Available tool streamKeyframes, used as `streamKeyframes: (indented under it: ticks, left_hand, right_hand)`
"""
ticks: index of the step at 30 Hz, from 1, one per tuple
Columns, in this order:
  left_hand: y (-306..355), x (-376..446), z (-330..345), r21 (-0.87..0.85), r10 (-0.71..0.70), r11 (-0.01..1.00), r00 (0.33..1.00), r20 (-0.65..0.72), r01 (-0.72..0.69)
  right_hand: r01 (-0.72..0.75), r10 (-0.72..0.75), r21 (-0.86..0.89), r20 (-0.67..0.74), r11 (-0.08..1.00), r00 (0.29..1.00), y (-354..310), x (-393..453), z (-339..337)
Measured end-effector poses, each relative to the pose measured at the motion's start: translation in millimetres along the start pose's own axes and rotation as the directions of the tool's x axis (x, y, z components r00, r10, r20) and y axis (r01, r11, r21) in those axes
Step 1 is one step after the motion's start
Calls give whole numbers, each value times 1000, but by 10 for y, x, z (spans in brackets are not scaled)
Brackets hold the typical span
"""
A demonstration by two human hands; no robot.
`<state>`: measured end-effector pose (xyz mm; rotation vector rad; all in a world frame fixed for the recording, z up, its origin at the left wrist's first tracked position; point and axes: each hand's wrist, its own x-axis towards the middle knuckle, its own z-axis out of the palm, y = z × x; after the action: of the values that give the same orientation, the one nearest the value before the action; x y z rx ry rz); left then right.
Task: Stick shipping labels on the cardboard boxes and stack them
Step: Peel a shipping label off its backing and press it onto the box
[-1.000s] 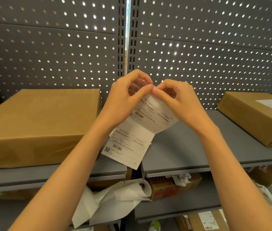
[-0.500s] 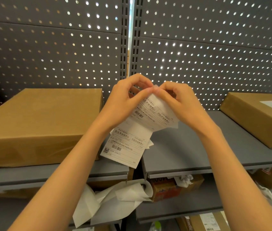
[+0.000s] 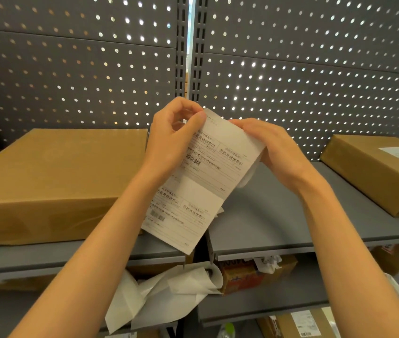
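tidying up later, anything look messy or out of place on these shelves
Yes: loose white backing paper lies crumpled on the lower shelf and spills over its front edge. Beside it sits a small crumpled paper scrap. The boxes look undamaged.

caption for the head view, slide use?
Both hands, left hand and right hand, hold a label strip above grey shelves.

Lighting: even, moderately bright on my arms; backlight glints through the pegboard [image 3: 291, 69] holes. Wide-angle bowing at edges. Lower shelf [image 3: 254, 311] dim, corners soft.
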<state>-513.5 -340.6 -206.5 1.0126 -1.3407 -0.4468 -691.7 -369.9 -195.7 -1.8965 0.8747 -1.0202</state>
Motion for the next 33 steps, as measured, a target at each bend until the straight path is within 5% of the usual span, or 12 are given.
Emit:
streamKeyframes:
  ticks: [14,33]
  left_hand:
    - [92,-74,-36,-35,-25,999,999,-29,24]
    - [76,-132,-32,-93,42,995,995,94,-33]
  right_hand:
    - [-157,148,316,50,936,988,25,60,48]
    - [-290,302,362,26,886,953,49,153,63]
